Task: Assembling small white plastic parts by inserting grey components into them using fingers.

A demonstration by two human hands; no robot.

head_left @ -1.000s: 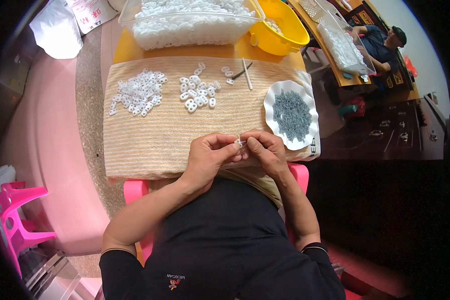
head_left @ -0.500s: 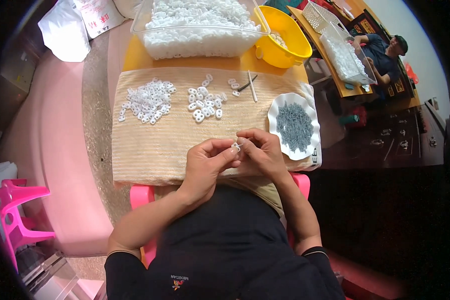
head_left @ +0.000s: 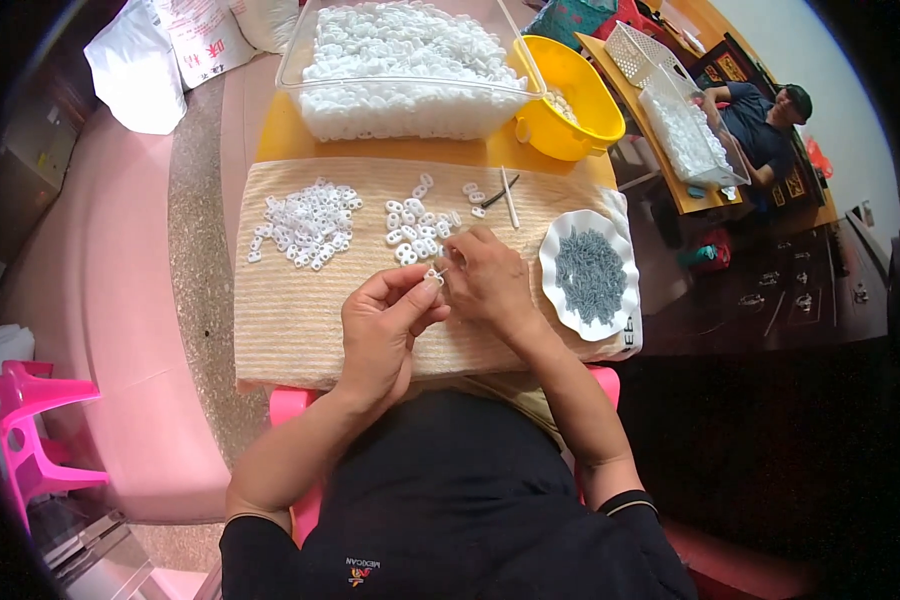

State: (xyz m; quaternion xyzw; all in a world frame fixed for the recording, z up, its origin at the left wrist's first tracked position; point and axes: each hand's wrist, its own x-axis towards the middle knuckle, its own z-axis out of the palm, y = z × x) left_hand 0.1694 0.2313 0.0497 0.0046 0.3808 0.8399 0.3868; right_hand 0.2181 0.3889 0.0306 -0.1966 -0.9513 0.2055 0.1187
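Observation:
My left hand (head_left: 385, 325) pinches a small white plastic piece with holes (head_left: 434, 277) between thumb and fingers; a thin pin-like bit sticks out of it. Close beside it, my right hand (head_left: 488, 282) is bent palm down, fingertips at the near edge of a group of white two-hole plastic pieces (head_left: 410, 235). Its fingers look drawn together, and whatever is between them is hidden. To the left lies a heap of smaller white pieces (head_left: 308, 225). A white scalloped dish (head_left: 560, 318) of small grey pins (head_left: 595, 275) sits at the right.
A striped towel (head_left: 290, 340) covers the table. A white stick (head_left: 510, 198) and a dark tool (head_left: 494, 196) lie crossed. Behind stand a clear bin (head_left: 420, 130) of white pieces and a yellow basin (head_left: 570, 140). A person (head_left: 760, 125) works at another table, right; a pink stool (head_left: 40, 440) stands left.
My hands have come apart. The left has shifted slightly left and up with the white piece; the right has moved forward to the group of two-hole pieces. The view has shifted slightly.

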